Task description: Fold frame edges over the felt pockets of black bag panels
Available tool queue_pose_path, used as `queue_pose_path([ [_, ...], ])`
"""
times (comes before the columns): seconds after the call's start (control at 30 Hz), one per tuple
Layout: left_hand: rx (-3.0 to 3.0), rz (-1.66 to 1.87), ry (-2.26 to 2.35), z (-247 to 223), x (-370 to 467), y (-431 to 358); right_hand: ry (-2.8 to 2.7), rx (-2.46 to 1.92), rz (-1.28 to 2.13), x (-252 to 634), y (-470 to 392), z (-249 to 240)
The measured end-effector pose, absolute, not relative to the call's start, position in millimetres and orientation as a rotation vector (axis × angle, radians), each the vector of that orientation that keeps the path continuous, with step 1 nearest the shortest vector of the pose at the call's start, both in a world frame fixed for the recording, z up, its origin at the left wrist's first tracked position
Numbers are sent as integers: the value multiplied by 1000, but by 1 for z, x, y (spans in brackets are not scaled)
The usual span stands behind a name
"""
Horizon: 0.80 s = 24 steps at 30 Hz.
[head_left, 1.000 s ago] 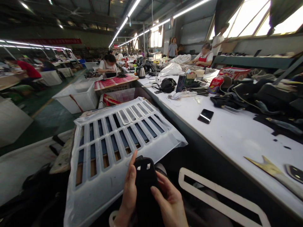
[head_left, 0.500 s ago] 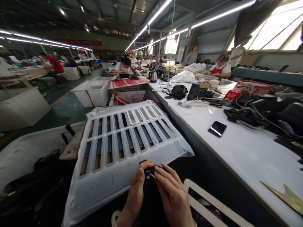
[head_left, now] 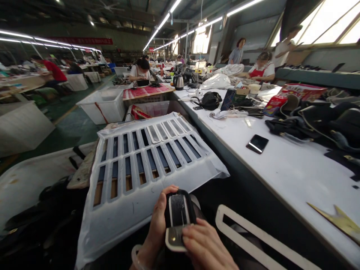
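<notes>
A black piece with rounded ends, with a pale-edged oblong window in its upper face, is upright in front of me at the bottom middle. My left hand is wrapped round its left side, fingertips at the top. Across its lower part lies a grey, white-edged tab with a small brassy dot. My right hand presses its fingers together on the tab's right end; its thumb is hidden. Just beyond both hands is a translucent white sheet with rows of slots. To the right is a white oblong frame.
Several white-rimmed oblong strips lie on the sheet's far slots. The white table along the right carries a phone, black pieces and a yellowish pointed piece. Bins stand left, including a white bin. Co-workers sit farther back.
The black piece has tilted up, so its window and the grey tab now show. My right hand has moved down from its top edge onto the tab. The view has shifted slightly.
</notes>
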<state>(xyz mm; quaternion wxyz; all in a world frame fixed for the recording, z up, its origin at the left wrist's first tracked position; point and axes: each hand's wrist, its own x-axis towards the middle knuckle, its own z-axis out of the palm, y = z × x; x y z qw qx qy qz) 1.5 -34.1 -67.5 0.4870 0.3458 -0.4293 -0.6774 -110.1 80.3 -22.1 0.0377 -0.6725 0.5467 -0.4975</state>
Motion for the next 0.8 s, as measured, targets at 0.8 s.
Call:
queue_pose_path([
  [0.8, 1163, -1407, -1362, -50, -12, -31, 2043, -1443, -1559, -103, 47, -42],
])
